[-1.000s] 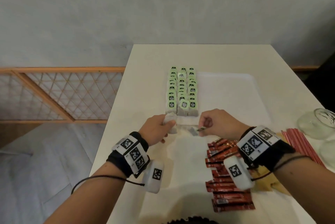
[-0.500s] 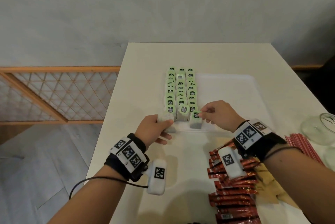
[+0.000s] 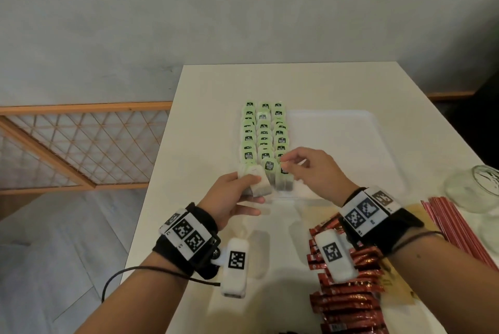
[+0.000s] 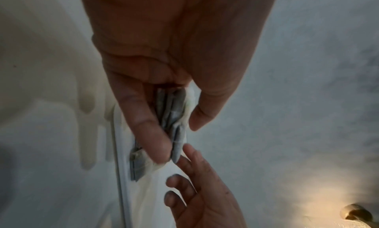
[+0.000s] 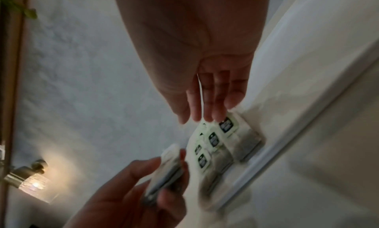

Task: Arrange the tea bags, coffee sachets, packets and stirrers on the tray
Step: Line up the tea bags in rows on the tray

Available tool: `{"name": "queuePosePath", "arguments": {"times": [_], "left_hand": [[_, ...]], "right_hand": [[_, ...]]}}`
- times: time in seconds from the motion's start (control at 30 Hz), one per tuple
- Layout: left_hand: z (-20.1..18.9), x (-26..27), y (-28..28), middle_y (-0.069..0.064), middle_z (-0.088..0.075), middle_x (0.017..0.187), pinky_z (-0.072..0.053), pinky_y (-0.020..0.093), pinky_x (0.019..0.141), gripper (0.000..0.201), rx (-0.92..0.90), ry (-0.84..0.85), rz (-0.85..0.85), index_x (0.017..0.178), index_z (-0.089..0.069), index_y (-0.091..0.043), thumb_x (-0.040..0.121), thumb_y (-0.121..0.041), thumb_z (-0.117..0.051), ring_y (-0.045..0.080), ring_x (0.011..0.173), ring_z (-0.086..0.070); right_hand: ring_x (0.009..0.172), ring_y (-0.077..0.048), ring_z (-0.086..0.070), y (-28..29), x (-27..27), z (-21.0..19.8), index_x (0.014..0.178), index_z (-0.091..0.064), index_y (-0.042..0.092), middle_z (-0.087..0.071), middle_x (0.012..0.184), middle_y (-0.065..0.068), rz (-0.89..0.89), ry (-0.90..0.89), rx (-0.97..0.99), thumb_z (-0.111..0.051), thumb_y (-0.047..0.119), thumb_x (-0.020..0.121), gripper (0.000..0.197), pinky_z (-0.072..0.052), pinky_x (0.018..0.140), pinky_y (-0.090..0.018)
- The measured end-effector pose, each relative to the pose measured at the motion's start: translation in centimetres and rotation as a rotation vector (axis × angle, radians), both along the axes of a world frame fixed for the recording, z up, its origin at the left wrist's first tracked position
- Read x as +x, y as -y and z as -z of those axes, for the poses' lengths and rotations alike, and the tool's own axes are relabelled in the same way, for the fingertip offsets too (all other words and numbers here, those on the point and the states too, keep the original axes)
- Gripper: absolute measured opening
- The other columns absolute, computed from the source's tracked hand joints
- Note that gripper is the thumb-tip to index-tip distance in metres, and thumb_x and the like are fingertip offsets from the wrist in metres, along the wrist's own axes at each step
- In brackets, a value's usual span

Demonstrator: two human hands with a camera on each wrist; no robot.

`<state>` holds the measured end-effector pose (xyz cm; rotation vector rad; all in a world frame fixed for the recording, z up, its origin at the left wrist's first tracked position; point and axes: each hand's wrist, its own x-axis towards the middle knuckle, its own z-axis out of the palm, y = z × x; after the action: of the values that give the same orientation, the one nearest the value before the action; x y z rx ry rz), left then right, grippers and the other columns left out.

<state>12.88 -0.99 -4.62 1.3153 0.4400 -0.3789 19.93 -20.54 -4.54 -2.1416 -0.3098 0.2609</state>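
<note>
Green-tagged tea bags (image 3: 264, 133) stand in three columns on the left part of the white tray (image 3: 351, 144). My left hand (image 3: 243, 190) hovers at the tray's near left corner and grips a small stack of tea bags (image 3: 263, 187), seen edge-on between thumb and fingers (image 4: 174, 111). My right hand (image 3: 286, 164) reaches over the right column. Its nearly straight fingertips (image 5: 217, 116) touch the tag of the front tea bag (image 5: 227, 126), which rests on the tray beside the near rim (image 5: 256, 163).
Red coffee sachets (image 3: 348, 304) lie piled on the table under my right wrist, with brown packets (image 3: 397, 287) beside them. Red stirrers (image 3: 453, 223) and a glass jar (image 3: 475, 187) sit at the right. The table's left edge is close to my left arm.
My right hand drew one tea bag from the left hand's stack, carried it forward and set it at the front of the right column. The left hand rose slightly toward the tray.
</note>
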Motion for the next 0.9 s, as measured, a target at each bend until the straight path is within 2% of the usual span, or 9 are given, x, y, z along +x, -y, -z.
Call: {"name": "queuePosePath", "arguments": {"times": [0.1,0.27,0.4,0.5,0.6,0.67,0.73,0.83,0.9], "left_hand": [[-0.4,-0.4,0.8,0.01,-0.072,0.089,-0.056,0.028,0.05,0.012,0.017,0.027,0.046,0.103,-0.065,-0.008,0.096,-0.012,-0.056,0.018,0.07,-0.07],[-0.4,-1.4,1.9,0.003,-0.075,0.082,-0.058,0.028,0.052,0.014,0.076,0.089,0.038,0.106,-0.068,-0.011,0.094,-0.016,-0.063,0.018,0.068,-0.071],[-0.4,-1.6,2.3,0.009,-0.073,0.085,-0.058,0.031,0.054,0.016,0.128,0.158,-0.127,0.102,-0.07,-0.006,0.091,-0.017,-0.068,0.017,0.063,-0.068],[-0.4,-1.8,2.1,0.009,-0.074,0.081,-0.059,0.032,0.058,0.015,0.134,0.229,-0.259,0.098,-0.072,-0.007,0.09,-0.019,-0.069,0.019,0.066,-0.07],[-0.5,-2.4,2.9,0.01,-0.076,0.086,-0.061,0.034,0.065,0.015,0.133,0.22,-0.175,0.099,-0.073,-0.008,0.089,-0.018,-0.07,0.02,0.079,-0.074],[-0.1,-2.7,3.7,0.011,-0.076,0.092,-0.061,0.034,0.07,0.016,0.169,0.237,-0.12,0.102,-0.073,-0.007,0.089,-0.016,-0.07,0.02,0.086,-0.074],[0.1,-2.7,4.4,0.009,-0.075,0.096,-0.061,0.032,0.072,0.014,0.179,0.262,-0.119,0.102,-0.074,-0.009,0.091,-0.012,-0.068,0.016,0.086,-0.073],[0.0,-2.4,4.6,0.01,-0.075,0.095,-0.06,0.029,0.072,0.013,0.141,0.262,-0.143,0.101,-0.074,-0.009,0.093,-0.012,-0.065,0.014,0.083,-0.073],[-0.1,-2.2,4.4,0.019,-0.073,0.094,-0.06,0.028,0.072,0.022,0.102,0.242,-0.163,0.097,-0.073,0.001,0.092,-0.02,-0.067,0.019,0.086,-0.073]], "right_hand": [[0.066,-0.006,-0.063,-0.9,-1.6,-0.4,0.095,-0.073,0.018,-0.071,0.078,0.002,-0.115,-0.105,0.036,-0.065,0.034,0.091,0.018,-0.045,0.06,-0.016],[0.06,-0.004,-0.06,-0.5,-2.9,0.0,0.079,-0.069,0.015,-0.067,0.065,0.002,-0.032,-0.091,0.084,-0.071,0.023,0.087,0.011,-0.047,0.061,-0.016],[0.064,-0.011,-0.061,0.5,-3.5,-0.2,0.073,-0.065,0.017,-0.066,0.064,0.002,0.063,-0.065,0.132,-0.071,0.022,0.086,0.014,-0.051,0.066,-0.029],[0.061,-0.014,-0.054,0.8,-4.0,-0.5,0.072,-0.058,0.014,-0.062,0.065,-0.002,0.151,0.041,0.058,-0.067,0.02,0.087,0.019,-0.045,0.063,-0.028],[0.057,-0.012,-0.046,0.4,-4.7,-0.6,0.073,-0.052,0.015,-0.056,0.064,-0.001,0.146,0.112,-0.018,-0.062,0.019,0.089,0.019,-0.037,0.056,-0.022],[0.058,-0.016,-0.048,-0.2,-5.1,-0.5,0.077,-0.052,0.014,-0.059,0.068,-0.005,0.126,0.125,-0.001,-0.06,0.02,0.09,0.017,-0.039,0.055,-0.022],[0.065,-0.017,-0.056,-0.8,-5.6,-0.4,0.082,-0.055,0.014,-0.064,0.073,-0.004,0.102,0.128,0.038,-0.06,0.021,0.092,0.013,-0.044,0.058,-0.024],[0.075,-0.001,-0.06,-1.3,-6.0,-0.5,0.093,-0.064,0.015,-0.068,0.081,0.009,0.038,0.153,0.1,-0.057,0.019,0.096,0.009,-0.044,0.065,-0.011],[0.083,0.001,-0.06,-1.2,-5.8,-0.5,0.101,-0.069,0.018,-0.069,0.09,0.008,-0.003,0.187,0.089,-0.053,0.017,0.098,0.016,-0.042,0.071,-0.007]]}}
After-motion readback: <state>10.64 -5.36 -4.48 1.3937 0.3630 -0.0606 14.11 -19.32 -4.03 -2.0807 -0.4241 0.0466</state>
